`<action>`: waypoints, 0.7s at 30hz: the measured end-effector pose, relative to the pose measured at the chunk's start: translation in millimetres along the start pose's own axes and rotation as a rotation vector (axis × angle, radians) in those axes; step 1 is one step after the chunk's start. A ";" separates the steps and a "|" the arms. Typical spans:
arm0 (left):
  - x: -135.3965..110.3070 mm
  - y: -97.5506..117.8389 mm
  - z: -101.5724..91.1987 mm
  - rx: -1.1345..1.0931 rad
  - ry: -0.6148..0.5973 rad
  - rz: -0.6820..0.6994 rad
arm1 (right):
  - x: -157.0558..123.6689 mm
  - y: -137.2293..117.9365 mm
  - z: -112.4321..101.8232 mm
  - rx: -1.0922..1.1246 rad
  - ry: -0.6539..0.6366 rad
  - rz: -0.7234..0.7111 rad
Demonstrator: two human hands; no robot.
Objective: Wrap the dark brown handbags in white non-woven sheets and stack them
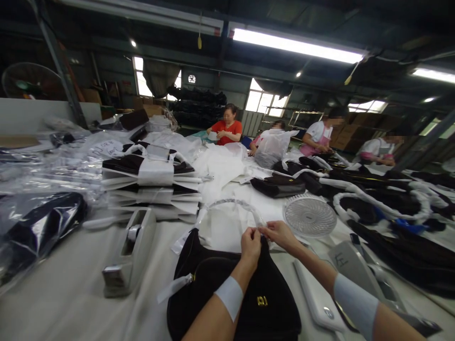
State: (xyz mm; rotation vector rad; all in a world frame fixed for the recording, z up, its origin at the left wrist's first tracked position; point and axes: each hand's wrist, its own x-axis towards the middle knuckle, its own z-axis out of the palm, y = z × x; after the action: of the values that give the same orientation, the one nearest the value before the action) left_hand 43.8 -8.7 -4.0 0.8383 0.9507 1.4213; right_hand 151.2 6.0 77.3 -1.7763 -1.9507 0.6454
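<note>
A black handbag lies in front of me on the pale table, a small gold emblem on its front. Its handle arches away from me, covered in whitish wrapping. At the right base of this handle, my left hand pinches the wrapping with closed fingers. My right hand meets it there from the right, thumb and fingertips also closed on the wrapped handle. The exact bit between the fingertips is too small to make out. A white wrapped zipper pull sticks out at the bag's left.
Left of the bag stands a tape dispenser, with stacked bags and white sheets behind it. A round fan and a white power bank lie to the right, near more black bags. Several co-workers sit or stand across the table.
</note>
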 end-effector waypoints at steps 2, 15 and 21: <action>-2.6 3.6 -0.2 0.058 -0.022 0.034 | -3.0 0.5 -1.5 0.046 0.001 0.023; -8.5 25.4 1.6 0.212 0.057 0.098 | 22.4 -39.5 -40.1 -0.167 -0.309 -0.041; -4.5 22.6 0.0 -0.039 0.004 0.006 | 23.4 -28.3 -46.4 0.011 -0.407 -0.084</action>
State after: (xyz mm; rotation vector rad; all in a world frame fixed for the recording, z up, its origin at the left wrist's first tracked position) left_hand 34.7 -13.2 16.8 0.8101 0.9209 1.4431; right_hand 153.9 29.8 131.4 -1.6411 -2.2617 1.0522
